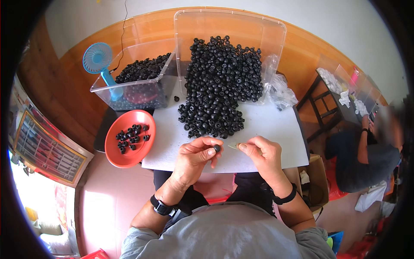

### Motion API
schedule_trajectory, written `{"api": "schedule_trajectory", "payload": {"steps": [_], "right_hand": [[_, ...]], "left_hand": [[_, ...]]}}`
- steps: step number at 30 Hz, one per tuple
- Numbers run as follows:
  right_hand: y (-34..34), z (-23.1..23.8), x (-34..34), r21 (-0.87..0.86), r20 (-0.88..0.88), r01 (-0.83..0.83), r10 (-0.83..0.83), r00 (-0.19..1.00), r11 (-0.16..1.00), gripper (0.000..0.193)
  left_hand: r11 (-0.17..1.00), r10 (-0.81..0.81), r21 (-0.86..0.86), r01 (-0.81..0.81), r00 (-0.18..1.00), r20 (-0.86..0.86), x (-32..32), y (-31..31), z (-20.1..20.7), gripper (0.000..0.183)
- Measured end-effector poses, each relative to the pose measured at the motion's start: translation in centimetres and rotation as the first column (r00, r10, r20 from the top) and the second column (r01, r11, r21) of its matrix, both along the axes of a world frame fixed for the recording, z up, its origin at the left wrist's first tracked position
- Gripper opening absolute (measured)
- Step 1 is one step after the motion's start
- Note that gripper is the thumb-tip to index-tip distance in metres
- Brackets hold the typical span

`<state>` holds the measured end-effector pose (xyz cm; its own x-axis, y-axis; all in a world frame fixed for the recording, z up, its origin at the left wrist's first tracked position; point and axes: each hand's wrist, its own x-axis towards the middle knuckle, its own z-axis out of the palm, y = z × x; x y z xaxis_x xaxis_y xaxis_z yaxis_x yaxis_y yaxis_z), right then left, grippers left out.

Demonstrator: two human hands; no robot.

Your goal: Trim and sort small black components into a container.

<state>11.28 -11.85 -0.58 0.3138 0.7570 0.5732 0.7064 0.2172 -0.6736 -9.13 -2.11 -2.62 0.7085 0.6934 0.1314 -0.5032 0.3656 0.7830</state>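
Observation:
My left hand (197, 154) pinches a small round black part (217, 148) between thumb and fingertips, above the near edge of the white table top. Facing it, my right hand (264, 154) is closed on a thin, pale, pointed blade-like tool (233, 147), whose tip points toward the black part with a small gap between them. Just beyond both hands lies a heap of black round parts (211, 116), several with a hole showing. The heap spills out of a clear plastic tub (230, 14) lying with its open side toward me.
Left of the heap stand a red-orange bowl (113, 149) holding several black parts and a clear bin (142, 88) full of them, with a blue fan (98, 58) at its side. Crumpled clear plastic bags (282, 93) lie at the right. Another person (366, 155) sits farther right.

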Motion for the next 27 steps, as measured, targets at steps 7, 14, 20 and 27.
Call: {"api": "schedule_trajectory", "payload": {"steps": [7,14,20,27], "right_hand": [[-0.2,-0.3,-0.2,-0.146,-0.143,-0.112,0.091,0.986,0.983,0.034],[0.3,-0.7,-0.8,-0.109,0.008,-0.033,0.034,0.999,0.993,0.040],[0.4,-0.3,-1.1,-0.120,0.011,-0.037,0.038,0.999,0.992,0.042],[0.3,-0.3,-1.1,-0.123,0.011,-0.060,0.062,0.998,0.991,0.041]], "left_hand": [[0.992,0.041,0.118,-0.034,0.998,-0.051,0.5,-0.3,-0.4,0.024],[0.983,0.073,0.173,-0.056,0.993,-0.097,0.6,-0.7,-0.2,0.028],[0.979,0.096,0.192,-0.073,0.989,-0.112,0.6,-0.6,-0.3,0.027],[0.985,0.087,0.163,-0.064,0.987,-0.134,0.6,-0.8,-0.1,0.025]]}}
